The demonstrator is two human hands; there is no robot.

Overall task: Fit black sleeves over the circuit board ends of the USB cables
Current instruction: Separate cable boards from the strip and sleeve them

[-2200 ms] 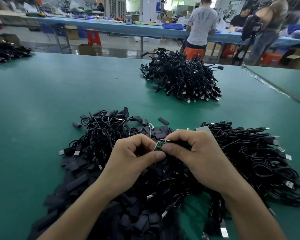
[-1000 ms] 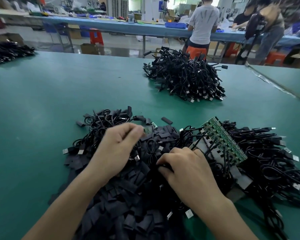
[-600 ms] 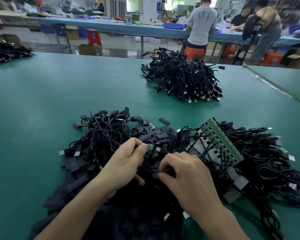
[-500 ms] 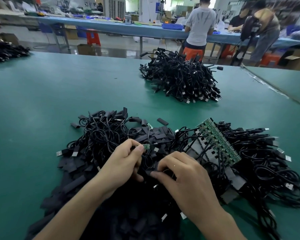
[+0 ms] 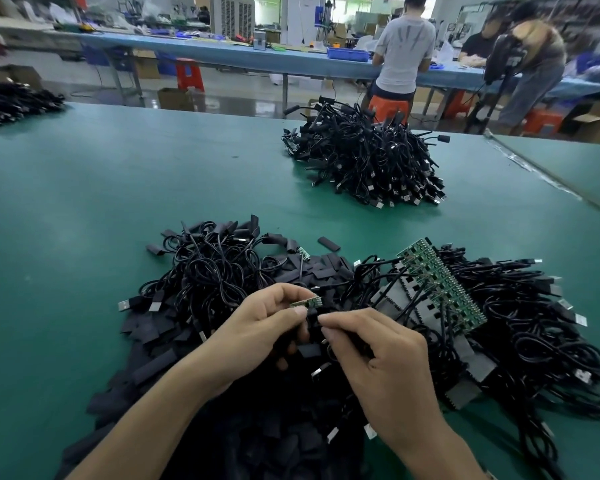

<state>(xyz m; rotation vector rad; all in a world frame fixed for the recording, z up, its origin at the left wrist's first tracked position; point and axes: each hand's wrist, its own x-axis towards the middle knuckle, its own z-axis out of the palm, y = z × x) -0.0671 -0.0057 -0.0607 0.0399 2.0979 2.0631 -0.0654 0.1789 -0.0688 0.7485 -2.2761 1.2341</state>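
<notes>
My left hand (image 5: pixel 257 327) pinches a small green circuit board (image 5: pixel 307 302) on the end of a black USB cable, held just above the pile. My right hand (image 5: pixel 378 355) pinches a small black sleeve (image 5: pixel 311 317) right below the board, close to my left thumb. Beneath both hands lies a heap of flat black sleeves (image 5: pixel 153 362). A tangle of black USB cables (image 5: pixel 215 271) spreads behind my left hand. A green strip of joined circuit boards (image 5: pixel 440 282) with cables attached lies to the right.
A second heap of black cables (image 5: pixel 364 161) sits further back on the green table (image 5: pixel 84 188). Another cable pile (image 5: pixel 11 102) is at the far left edge. Several people stand at a blue bench (image 5: pixel 291 60) beyond the table.
My left hand lifted the green board up from the pile. My right hand rose from the sleeve heap with a black sleeve and came up to the board.
</notes>
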